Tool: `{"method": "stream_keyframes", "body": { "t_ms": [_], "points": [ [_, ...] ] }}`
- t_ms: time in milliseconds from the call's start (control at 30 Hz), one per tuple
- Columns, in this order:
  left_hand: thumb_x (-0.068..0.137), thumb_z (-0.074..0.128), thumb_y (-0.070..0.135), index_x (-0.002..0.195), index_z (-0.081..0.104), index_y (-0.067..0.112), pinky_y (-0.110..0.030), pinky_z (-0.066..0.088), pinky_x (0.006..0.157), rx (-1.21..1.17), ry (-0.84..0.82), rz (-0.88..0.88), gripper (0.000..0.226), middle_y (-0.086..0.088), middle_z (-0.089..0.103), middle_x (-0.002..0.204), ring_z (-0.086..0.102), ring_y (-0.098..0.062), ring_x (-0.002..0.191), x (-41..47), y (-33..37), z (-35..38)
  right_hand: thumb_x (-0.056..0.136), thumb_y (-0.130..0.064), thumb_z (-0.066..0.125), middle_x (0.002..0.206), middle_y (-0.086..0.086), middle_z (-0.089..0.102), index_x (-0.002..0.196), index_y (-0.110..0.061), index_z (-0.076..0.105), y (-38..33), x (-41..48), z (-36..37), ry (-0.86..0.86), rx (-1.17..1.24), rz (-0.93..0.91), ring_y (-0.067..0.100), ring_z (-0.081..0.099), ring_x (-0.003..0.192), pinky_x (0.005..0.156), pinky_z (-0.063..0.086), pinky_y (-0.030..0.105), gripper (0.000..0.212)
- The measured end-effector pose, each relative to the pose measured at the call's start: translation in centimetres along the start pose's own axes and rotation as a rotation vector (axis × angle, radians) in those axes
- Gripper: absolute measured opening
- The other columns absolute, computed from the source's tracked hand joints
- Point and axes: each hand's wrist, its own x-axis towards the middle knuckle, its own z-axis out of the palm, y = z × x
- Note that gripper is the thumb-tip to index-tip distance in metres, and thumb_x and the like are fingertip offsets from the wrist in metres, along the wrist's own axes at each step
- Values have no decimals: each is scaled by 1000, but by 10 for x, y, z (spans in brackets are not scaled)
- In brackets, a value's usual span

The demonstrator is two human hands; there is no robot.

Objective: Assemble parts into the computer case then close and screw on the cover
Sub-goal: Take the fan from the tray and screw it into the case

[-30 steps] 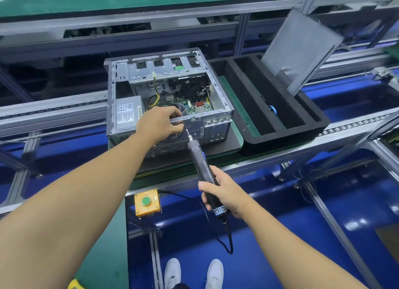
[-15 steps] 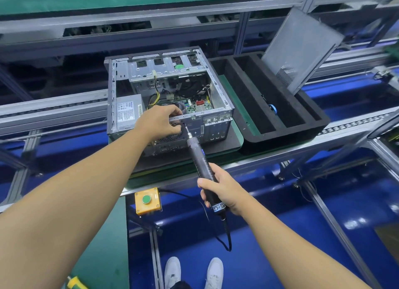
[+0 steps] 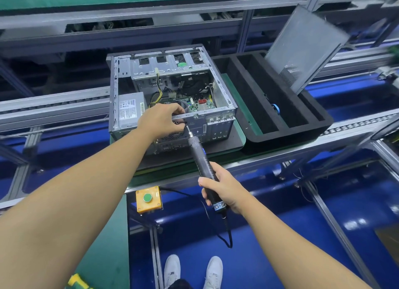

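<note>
An open silver computer case [image 3: 224, 92] lies on its side on the conveyor, its motherboard [image 3: 199, 105] and power supply [image 3: 128, 110] showing. My left hand [image 3: 160, 120] grips the case's near top rail, fingers curled over the edge and thumb below by the fan grille. My right hand [image 3: 222, 188] holds a black electric screwdriver [image 3: 201, 162], whose bit touches the rear panel just right of my left thumb. The grey side cover [image 3: 306, 46] leans upright in a black foam tray [image 3: 280, 120] to the right.
A yellow box with a green button [image 3: 148, 199] hangs under the conveyor's front rail. The screwdriver's black cord [image 3: 228, 234] loops down below my right hand. Aluminium frame rails [image 3: 54, 107] run left and right. A blue floor and my white shoes [image 3: 193, 271] lie below.
Both hands and the screwdriver hold nearly the same position against the case's rear panel; the view has shifted only slightly.
</note>
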Motion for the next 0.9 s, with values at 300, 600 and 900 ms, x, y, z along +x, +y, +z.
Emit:
{"method": "stream_keyframes", "body": {
  "t_ms": [300,600,900],
  "points": [
    [78,69,45,112,64,34,-29,47,70,-13,16,-13,36,14,71,107,63,-14,92,1,0,1,88,-33,70,74,8,65,102,-27,57,-6,2,-1,-8,34,43,27,57,58,54,51,32,20],
    [75,67,42,116,61,34,-28,45,71,-2,-24,17,42,12,70,110,63,-15,93,1,-2,-2,90,-27,69,91,7,60,104,-10,52,-16,-3,12,-75,275,32,23,56,65,53,51,34,28],
    [75,69,39,113,64,32,-28,42,69,-26,-16,-3,39,11,71,107,62,-16,90,0,0,-2,94,-24,64,87,9,59,101,-9,50,-27,-7,16,-89,413,41,21,55,62,47,47,30,22]
  ]
}}
